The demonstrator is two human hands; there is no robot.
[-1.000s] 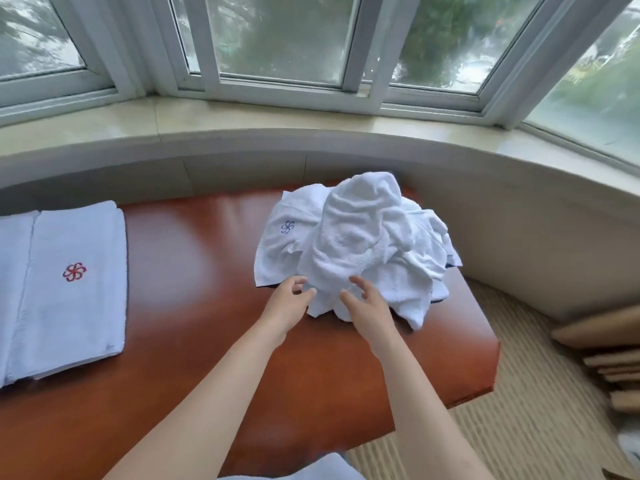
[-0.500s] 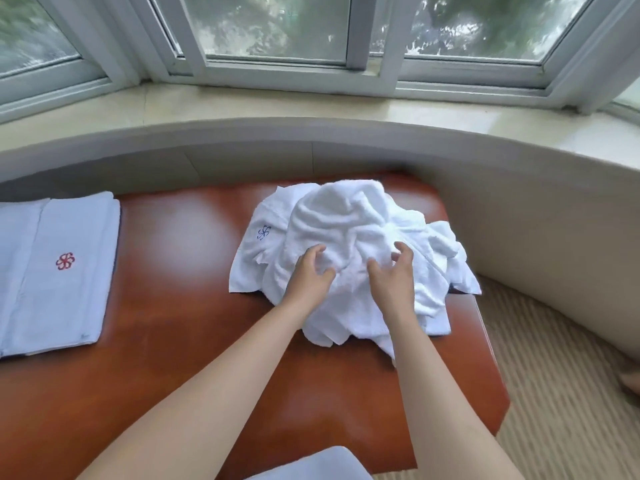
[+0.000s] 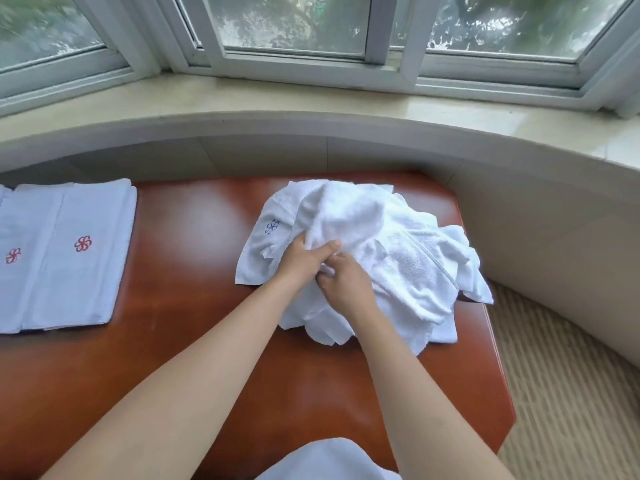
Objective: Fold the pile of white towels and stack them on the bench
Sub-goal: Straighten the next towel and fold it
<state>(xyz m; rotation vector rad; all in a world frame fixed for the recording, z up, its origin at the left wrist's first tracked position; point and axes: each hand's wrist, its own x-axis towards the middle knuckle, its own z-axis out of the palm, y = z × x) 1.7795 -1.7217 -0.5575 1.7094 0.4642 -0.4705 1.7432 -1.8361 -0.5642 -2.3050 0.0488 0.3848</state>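
Both hands have drawn together since a moment ago, when they sat apart on the crumpled cloth with fingers spread; now they meet at the near-left side of the pile of white towels point(image 3: 377, 258). That pile sits heaped on the right half of the reddish-brown surface point(image 3: 194, 306), one corner trailing over the right edge, and a flat layer with a small blue emblem point(image 3: 272, 226) spreads out from under its left side.

Her left hand point(image 3: 304, 258) has its grip closed on a fold of the top towel, thumb laid across the cloth and fingers tucked beneath it. Her right hand point(image 3: 346, 282) presses just beside and slightly nearer, touching the left one, its fingers curled into the same bunch of cloth; the grip looks closed, though the fingertips are buried and I cannot tell how much cloth it holds. The towel rises in a soft hump directly beyond both grips.

Far over on the left of the surface, well apart from the pile, lie folded towels point(image 3: 65, 254) side by side, flat, each showing a red emblem.

Both forearms reach forward from the lower edge of view, bare, converging toward the pile, wrists low over the surface. A window sill point(image 3: 311, 98) curves behind it all.
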